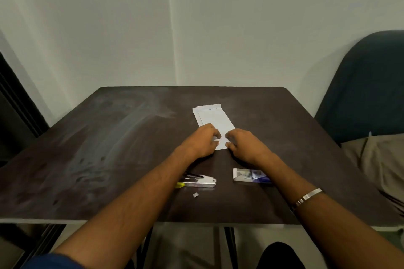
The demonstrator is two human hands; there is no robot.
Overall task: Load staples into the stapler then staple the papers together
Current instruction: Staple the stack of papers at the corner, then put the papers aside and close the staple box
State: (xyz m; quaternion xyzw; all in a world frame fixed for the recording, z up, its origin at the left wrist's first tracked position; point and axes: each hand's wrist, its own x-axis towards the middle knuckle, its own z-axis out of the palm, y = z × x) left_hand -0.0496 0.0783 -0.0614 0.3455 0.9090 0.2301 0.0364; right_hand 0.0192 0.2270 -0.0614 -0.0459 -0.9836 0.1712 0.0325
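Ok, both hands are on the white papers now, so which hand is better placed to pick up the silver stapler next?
Probably the left hand. The silver stapler with the yellow end lies beside the left forearm, nearer that hand. The right hand is nearer the small white staple box and can hold the white papers.

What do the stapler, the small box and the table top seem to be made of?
Stapler: probably metal, a shiny silver body, with a yellow end that looks plastic.
Small box: likely printed cardboard, white and blue with flat folded faces.
Table top: dark brown, perhaps laminate over board; smooth, with pale smears.
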